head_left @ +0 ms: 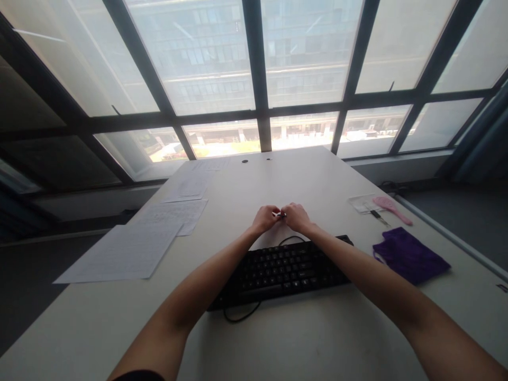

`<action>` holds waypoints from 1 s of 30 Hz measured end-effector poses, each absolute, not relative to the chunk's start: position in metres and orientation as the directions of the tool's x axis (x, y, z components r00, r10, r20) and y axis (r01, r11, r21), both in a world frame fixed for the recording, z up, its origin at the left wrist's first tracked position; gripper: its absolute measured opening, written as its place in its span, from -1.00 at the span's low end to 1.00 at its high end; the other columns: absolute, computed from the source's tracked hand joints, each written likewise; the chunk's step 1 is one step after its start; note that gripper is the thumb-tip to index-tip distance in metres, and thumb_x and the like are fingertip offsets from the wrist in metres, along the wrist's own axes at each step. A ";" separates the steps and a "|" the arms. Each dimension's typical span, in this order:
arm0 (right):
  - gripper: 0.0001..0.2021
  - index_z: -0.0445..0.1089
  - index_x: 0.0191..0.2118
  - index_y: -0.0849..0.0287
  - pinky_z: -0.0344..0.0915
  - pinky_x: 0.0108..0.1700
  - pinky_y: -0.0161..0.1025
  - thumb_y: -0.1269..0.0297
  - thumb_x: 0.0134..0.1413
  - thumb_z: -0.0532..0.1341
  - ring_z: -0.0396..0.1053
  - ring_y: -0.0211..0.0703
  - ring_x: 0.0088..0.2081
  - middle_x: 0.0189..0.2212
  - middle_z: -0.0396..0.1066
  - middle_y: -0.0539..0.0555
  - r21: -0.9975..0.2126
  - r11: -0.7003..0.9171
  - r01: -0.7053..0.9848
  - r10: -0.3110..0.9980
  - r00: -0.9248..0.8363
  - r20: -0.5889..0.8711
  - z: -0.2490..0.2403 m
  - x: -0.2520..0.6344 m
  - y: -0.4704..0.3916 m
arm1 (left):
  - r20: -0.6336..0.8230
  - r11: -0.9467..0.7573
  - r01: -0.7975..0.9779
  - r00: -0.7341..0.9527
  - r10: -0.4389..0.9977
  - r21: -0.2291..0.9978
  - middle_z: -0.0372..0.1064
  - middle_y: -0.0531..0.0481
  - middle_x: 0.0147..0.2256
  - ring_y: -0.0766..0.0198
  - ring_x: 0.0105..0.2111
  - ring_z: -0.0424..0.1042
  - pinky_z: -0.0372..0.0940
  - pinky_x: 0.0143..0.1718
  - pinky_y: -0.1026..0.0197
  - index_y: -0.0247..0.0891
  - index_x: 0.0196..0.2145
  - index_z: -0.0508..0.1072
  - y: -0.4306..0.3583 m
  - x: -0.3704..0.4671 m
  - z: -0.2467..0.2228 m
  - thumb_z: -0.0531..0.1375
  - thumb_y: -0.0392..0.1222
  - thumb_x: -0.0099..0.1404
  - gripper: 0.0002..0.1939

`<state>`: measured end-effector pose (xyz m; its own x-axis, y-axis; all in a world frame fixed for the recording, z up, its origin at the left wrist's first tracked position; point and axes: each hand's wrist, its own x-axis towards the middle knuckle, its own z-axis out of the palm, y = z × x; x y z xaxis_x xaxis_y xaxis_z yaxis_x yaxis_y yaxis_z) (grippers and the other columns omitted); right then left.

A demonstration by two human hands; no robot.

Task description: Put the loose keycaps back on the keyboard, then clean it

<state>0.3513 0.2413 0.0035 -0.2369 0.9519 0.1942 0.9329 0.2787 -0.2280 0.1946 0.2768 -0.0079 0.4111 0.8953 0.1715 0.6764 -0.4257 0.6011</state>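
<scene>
Just beyond the keyboard, my left hand and my right hand meet with their fingertips almost touching. Both are closed in a pinch around a small, thin white and dark piece, too small to name and mostly covered by the fingers. Beneath my forearms lies a black keyboard, slightly tilted on the table. A stretch of black cable curves out behind it near my right wrist, and a cable loop sticks out at its front edge.
Several printed paper sheets spread along the left side of the white table. On the right lie a purple cloth pouch, a pink hairbrush, a clear plastic bag and a small black-ended item. Windows stand beyond the far edge.
</scene>
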 end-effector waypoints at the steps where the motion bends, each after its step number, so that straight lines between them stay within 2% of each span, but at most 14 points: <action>1: -0.83 0.60 -0.22 0.17 0.21 0.03 -0.13 0.44 0.19 0.23 0.44 0.04 -0.04 -0.23 0.58 0.23 -0.227 0.287 0.931 0.950 -0.246 0.194 0.002 0.350 0.243 | 0.171 -0.429 0.678 0.416 0.893 0.597 0.62 -0.05 -0.26 0.17 -0.27 0.58 0.41 -0.17 0.22 -0.23 -0.24 0.65 0.278 0.196 -0.008 0.33 -0.28 0.19 -0.85; 4: -0.82 0.59 -0.29 0.17 0.18 0.06 -0.10 0.49 0.18 0.22 0.44 0.03 -0.04 -0.28 0.58 0.20 -0.240 0.322 0.916 0.938 -0.273 0.216 0.002 0.349 0.243 | 0.174 -0.436 0.686 0.419 0.891 0.582 0.61 -0.04 -0.35 0.17 -0.29 0.57 0.39 -0.17 0.20 -0.22 -0.34 0.66 0.277 0.196 -0.003 0.29 -0.34 0.18 -0.87; 7: -0.83 0.58 -0.29 0.14 0.20 0.06 -0.13 0.47 0.20 0.22 0.44 -0.01 -0.05 -0.26 0.59 0.15 -0.277 0.356 0.892 0.919 -0.280 0.277 0.007 0.354 0.231 | 0.192 -0.434 0.690 0.402 0.895 0.580 0.61 -0.06 -0.36 0.18 -0.30 0.56 0.38 -0.17 0.20 -0.24 -0.34 0.65 0.266 0.190 0.007 0.31 -0.33 0.18 -0.89; 9: -0.87 0.57 -0.30 0.14 0.25 0.02 -0.17 0.45 0.18 0.26 0.45 -0.05 -0.10 -0.27 0.59 0.12 -0.389 0.397 0.831 0.896 -0.257 0.363 0.009 0.361 0.215 | 0.209 -0.442 0.667 0.403 0.891 0.599 0.61 -0.05 -0.35 0.21 -0.31 0.55 0.38 -0.19 0.23 -0.25 -0.32 0.65 0.250 0.186 0.014 0.32 -0.30 0.19 -0.91; 11: -0.91 0.57 -0.32 0.15 0.31 -0.06 -0.21 0.44 0.13 0.31 0.48 -0.09 -0.19 -0.30 0.59 0.09 -0.555 0.438 0.707 0.876 -0.199 0.438 0.008 0.370 0.195 | 0.235 -0.469 0.607 0.426 0.874 0.642 0.61 -0.02 -0.35 0.25 -0.33 0.55 0.37 -0.22 0.26 -0.24 -0.31 0.65 0.229 0.182 0.019 0.33 -0.26 0.20 -0.91; 13: -0.94 0.57 -0.33 0.15 0.35 -0.10 -0.21 0.42 0.10 0.33 0.50 -0.11 -0.26 -0.33 0.59 0.07 -0.689 0.435 0.580 0.886 -0.140 0.442 0.004 0.380 0.172 | 0.252 -0.493 0.538 0.460 0.851 0.683 0.61 0.00 -0.36 0.25 -0.34 0.54 0.37 -0.23 0.26 -0.23 -0.32 0.66 0.205 0.181 0.022 0.34 -0.23 0.20 -0.91; 16: -0.94 0.58 -0.34 0.15 0.39 -0.11 -0.18 0.41 0.07 0.33 0.52 -0.09 -0.27 -0.36 0.60 0.06 -0.793 0.385 0.472 0.919 -0.117 0.376 -0.003 0.390 0.145 | 0.205 -0.474 0.495 0.503 0.840 0.728 0.61 0.00 -0.35 0.24 -0.34 0.54 0.36 -0.25 0.26 -0.24 -0.31 0.66 0.175 0.185 0.023 0.33 -0.23 0.20 -0.89; 20: -0.90 0.59 -0.34 0.14 0.40 -0.06 -0.16 0.43 0.05 0.31 0.55 -0.06 -0.23 -0.34 0.61 0.05 -0.828 0.365 0.427 0.931 -0.154 0.331 -0.010 0.395 0.129 | 0.175 -0.475 0.517 0.525 0.833 0.712 0.61 -0.01 -0.36 0.22 -0.34 0.55 0.35 -0.25 0.25 -0.25 -0.31 0.67 0.159 0.191 0.018 0.31 -0.28 0.19 -0.89; 30: -0.88 0.61 -0.32 0.11 0.40 -0.07 -0.16 0.44 0.09 0.31 0.55 -0.05 -0.23 -0.32 0.62 0.05 -0.781 0.423 0.459 0.906 -0.199 0.374 -0.016 0.391 0.125 | 0.277 -0.585 0.477 0.569 0.774 0.655 0.60 -0.03 -0.34 0.23 -0.33 0.53 0.34 -0.24 0.25 -0.23 -0.32 0.67 0.159 0.190 0.007 0.31 -0.35 0.22 -0.88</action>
